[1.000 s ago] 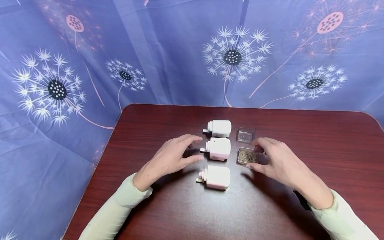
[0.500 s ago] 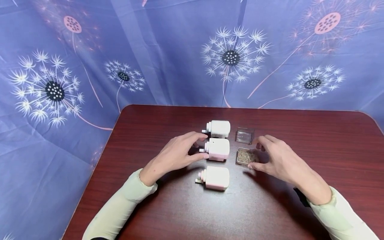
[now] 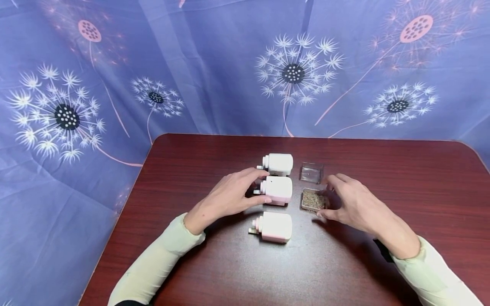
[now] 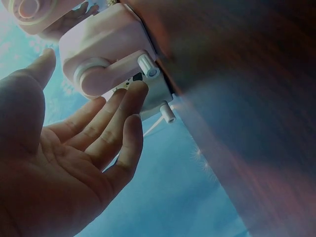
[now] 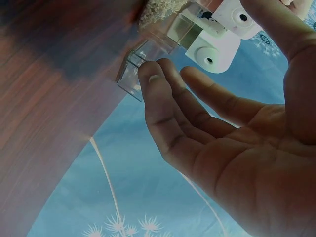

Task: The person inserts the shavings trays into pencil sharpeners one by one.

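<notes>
Left hand (image 3: 233, 193) now, grip spread in an arch around the rounded, white-and-pale-pink plastic box (image 3: 279, 189), contact unclear, white crank knob (image 3: 257, 192) jutting left; it lies mid-row on the dark-red wood-grain desk (image 3: 229, 276). Then the square clear-plastic tray (image 3: 309, 209), filled with coarse brown grains (image 3: 313, 199). Right hand (image 3: 357, 204) beside it, grip parted.

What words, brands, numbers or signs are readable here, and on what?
Readable text: none in any view.
Middle white device: one dark spot, too small to make out.
Farthest white device: dark marks, too small to read.
Nearest white device: no lettering seen.
Backdrop: printed flowers, no lettering seen.
</notes>
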Tool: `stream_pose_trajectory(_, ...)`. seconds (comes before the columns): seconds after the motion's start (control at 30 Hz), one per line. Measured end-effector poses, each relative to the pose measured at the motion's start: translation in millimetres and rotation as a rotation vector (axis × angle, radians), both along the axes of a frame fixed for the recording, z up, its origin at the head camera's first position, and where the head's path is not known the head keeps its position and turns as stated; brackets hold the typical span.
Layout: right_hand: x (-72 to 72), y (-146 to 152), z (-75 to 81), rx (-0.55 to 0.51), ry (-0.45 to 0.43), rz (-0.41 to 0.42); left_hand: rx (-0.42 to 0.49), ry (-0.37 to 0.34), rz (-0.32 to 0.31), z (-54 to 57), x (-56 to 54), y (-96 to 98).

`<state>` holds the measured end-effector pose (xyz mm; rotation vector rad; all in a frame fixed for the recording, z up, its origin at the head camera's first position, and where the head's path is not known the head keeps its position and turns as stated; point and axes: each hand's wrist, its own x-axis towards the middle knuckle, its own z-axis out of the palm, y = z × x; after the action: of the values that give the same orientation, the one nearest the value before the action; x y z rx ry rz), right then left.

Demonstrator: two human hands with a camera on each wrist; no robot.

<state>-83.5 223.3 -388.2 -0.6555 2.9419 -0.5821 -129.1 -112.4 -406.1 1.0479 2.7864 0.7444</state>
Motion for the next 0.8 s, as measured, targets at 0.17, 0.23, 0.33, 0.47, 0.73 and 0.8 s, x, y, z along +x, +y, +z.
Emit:
stream_pose_trajectory(0.17, -0.8, -1.0, -1.9, 0.001, -0.013, 0.013, -0.004, -0.001, -0.011, -2.0, -2.3, 2.7)
stream_pose_trajectory(0.23, -0.9, -1.1, -2.6, 0.004, -0.014, 0.015, -0.001, -0.001, -0.017, -2.6, -3.0, 3.5)
stream_pose_trajectory(0.33, -1.0, -1.2, -4.0, 0.005, -0.011, 0.020, -0.003, -0.006, -0.019, -3.5, -3.7, 4.1)
stream_pose_trajectory(0.47, -1.6, -0.7, -7.0, 0.000, 0.005, 0.038, -0.004, -0.014, -0.018, -4.9, -4.7, 4.4)
stream_pose_trajectory(0.73, -3.0, 0.5, -11.8, -0.007, 0.025, 0.067, 0.004, -0.019, -0.019, -4.9, -4.6, 4.5)
stream_pose_trajectory(0.8, -3.4, 0.5, -12.9, -0.023, 0.028, 0.074, 0.004, -0.019, -0.019, -5.0, -4.6, 4.6)
